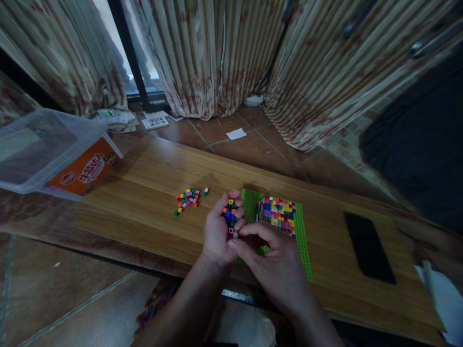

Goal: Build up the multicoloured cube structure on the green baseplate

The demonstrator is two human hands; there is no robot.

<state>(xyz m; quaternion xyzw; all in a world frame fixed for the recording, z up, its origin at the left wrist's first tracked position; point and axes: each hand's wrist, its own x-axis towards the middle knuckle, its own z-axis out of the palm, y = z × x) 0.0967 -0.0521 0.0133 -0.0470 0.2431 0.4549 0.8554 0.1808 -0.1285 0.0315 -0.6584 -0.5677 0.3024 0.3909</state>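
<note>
Right hand (281, 256), before green board (306, 248), seemingly pinches pale brick (235, 234); left hand (218, 235), beside board, cups bricks (230, 216): keep palm level.

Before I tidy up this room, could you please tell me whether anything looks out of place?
Perhaps the white sheet on the tiled floor beyond the table: it lies apart from the papers by the curtain, as if dropped.
</note>
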